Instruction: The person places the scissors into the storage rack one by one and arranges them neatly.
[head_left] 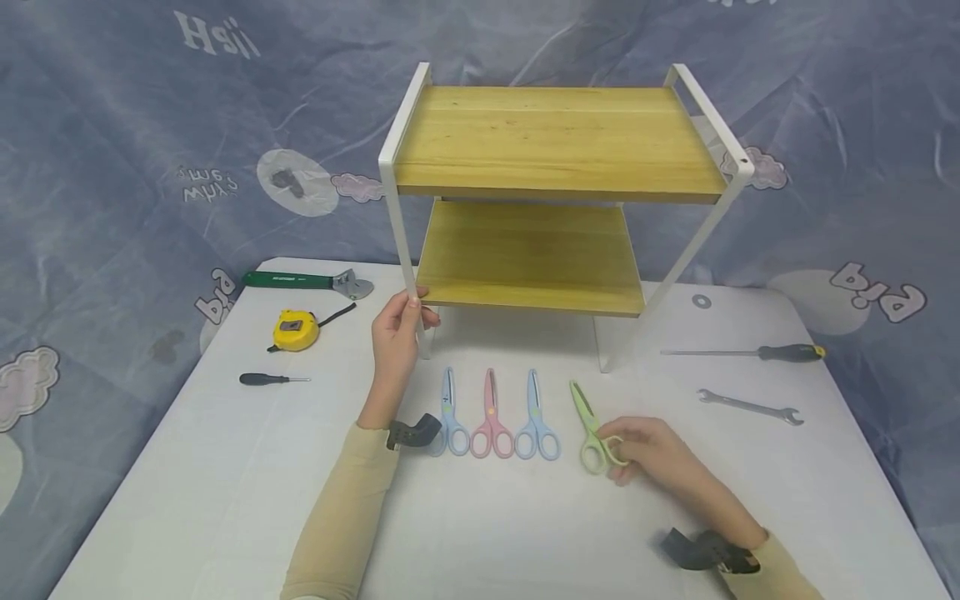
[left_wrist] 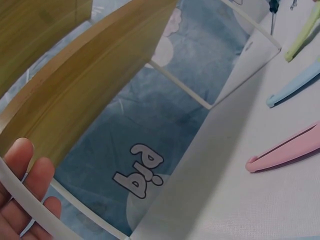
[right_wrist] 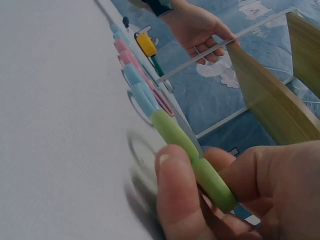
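Observation:
My left hand (head_left: pixel 397 329) grips the white front-left leg of a two-tier wooden shelf (head_left: pixel 555 137), at the corner of the lower board. In the left wrist view its fingers (left_wrist: pixel 39 175) wrap round the white metal bar. My right hand (head_left: pixel 648 454) pinches the handle of green scissors (head_left: pixel 587 412) between thumb and fingers, blades pointing toward the shelf. From the right wrist view, the green handle (right_wrist: pixel 172 132) sits close over the white table. To its left lie blue scissors (head_left: pixel 534 417), pink scissors (head_left: pixel 491 417) and another blue pair (head_left: pixel 448 417) in a row.
At the left lie an adjustable wrench (head_left: pixel 300 281), a yellow tape measure (head_left: pixel 296 330) and a small screwdriver (head_left: pixel 270 379). At the right are a washer (head_left: pixel 701 301), a long screwdriver (head_left: pixel 780 353) and an open-end wrench (head_left: pixel 750 407). Patterned blue cloth (head_left: pixel 150 250) hangs behind the table.

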